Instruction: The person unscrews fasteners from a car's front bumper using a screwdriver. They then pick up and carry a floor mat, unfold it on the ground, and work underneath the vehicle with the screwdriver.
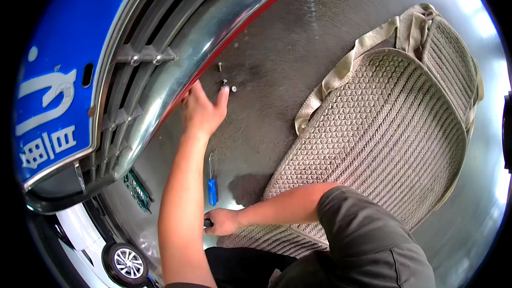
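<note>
- We're holding the left hand at the red-edged bumper, upper left; fingers hidden, can't tell grip.
- We're gripping a black object, right hand.
- We're likely working the edge by feel; next move's probably calling for steady touch.

Grey floor, darkly smudged, bright glare toward its upper right

Seemingly a car workshop, judging by the bumper, screwdriver, grey floor and white car beyond
</note>
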Available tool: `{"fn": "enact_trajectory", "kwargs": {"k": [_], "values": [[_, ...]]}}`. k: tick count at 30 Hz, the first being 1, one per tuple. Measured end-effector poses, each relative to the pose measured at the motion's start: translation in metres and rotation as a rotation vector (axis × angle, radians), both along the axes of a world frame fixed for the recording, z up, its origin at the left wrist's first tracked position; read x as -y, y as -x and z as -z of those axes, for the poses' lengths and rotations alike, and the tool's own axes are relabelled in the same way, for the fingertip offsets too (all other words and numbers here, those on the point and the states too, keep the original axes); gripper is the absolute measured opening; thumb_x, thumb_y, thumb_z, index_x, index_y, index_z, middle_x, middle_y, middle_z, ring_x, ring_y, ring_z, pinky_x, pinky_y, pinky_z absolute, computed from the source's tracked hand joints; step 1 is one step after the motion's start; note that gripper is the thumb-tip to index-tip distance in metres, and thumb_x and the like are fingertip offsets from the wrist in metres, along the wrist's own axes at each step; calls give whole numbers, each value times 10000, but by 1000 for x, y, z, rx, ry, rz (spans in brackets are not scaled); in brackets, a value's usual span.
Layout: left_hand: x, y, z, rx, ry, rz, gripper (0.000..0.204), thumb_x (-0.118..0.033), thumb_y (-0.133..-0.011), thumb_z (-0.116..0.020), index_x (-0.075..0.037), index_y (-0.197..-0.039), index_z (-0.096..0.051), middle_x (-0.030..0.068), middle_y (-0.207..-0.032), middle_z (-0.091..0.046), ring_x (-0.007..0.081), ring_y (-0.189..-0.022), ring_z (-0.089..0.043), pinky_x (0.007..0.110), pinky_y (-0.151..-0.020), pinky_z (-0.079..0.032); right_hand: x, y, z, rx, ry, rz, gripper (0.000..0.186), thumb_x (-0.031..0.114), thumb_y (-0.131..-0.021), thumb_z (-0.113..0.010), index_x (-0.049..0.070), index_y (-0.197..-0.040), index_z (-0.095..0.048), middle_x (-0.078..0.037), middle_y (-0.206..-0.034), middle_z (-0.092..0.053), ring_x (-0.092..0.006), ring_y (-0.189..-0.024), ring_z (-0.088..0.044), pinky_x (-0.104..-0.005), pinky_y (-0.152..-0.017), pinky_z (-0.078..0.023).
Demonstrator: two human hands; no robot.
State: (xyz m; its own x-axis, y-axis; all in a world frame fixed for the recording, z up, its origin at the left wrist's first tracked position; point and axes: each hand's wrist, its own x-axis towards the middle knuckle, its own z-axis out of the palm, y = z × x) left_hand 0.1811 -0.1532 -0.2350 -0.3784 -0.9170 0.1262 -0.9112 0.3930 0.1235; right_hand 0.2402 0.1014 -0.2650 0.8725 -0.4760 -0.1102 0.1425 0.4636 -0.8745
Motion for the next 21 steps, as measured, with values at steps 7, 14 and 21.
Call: {"fn": "enact_trajectory", "kwargs": {"k": [7, 14, 21], "values": [[26, 37, 62, 181, 103, 133, 717, -405, -923, -659, 6, -1443, -384, 220, -1395, -454, 431, -1094, -621, 503, -923, -530, -1, -16, 25, 8, 126, 296, 368, 346, -863, -677, 13, -1021, -685, -207, -868, -702, -360, -870, -693, -458, -792, -531], [38, 13, 69, 40, 78, 169, 204, -281, -969, -586, -103, -893, -520, 131, -938, -657, 385, -783, -670, 515, -624, -559, 9, -2, 9, -5, 3, 134, 351, 342, -871, -682, 12, -987, -654, -199, -866, -695, -359, -876, -689, -460, -791, -527], [42, 10, 67, -49, -37, 143, 212, -267, -963, -609, -76, -894, -546, 187, -863, -653, 431, -786, -641, 539, -663, -534, 16, 8, 8, -35, 5, 80, 391, 371, -882, -692, 7, -1021, -653, -204, -896, -698, -359, -903, -690, -457, -803, -529]]}}
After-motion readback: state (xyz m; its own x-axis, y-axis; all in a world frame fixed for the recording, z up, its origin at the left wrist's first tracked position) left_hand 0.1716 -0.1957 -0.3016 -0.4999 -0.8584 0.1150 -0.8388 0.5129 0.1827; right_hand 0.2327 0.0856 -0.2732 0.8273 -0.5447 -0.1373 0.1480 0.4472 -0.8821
